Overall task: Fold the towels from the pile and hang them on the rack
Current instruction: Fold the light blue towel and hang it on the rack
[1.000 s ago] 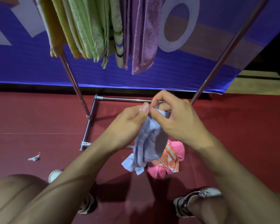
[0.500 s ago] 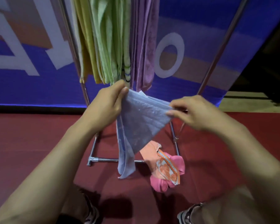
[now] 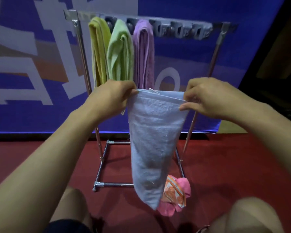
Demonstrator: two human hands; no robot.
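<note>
white tag (image 3: 154, 90) on blue towel (image 3: 154, 140), unreadable.

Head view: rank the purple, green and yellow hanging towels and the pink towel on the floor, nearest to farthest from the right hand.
Measured across the picture from the right hand, which grips the light blue towel:
1. Purple hanging towel, just left of that hand.
2. Light green hanging towel, middle of the three.
3. Yellow hanging towel and pink towel on the floor, below: too close to call.
</note>
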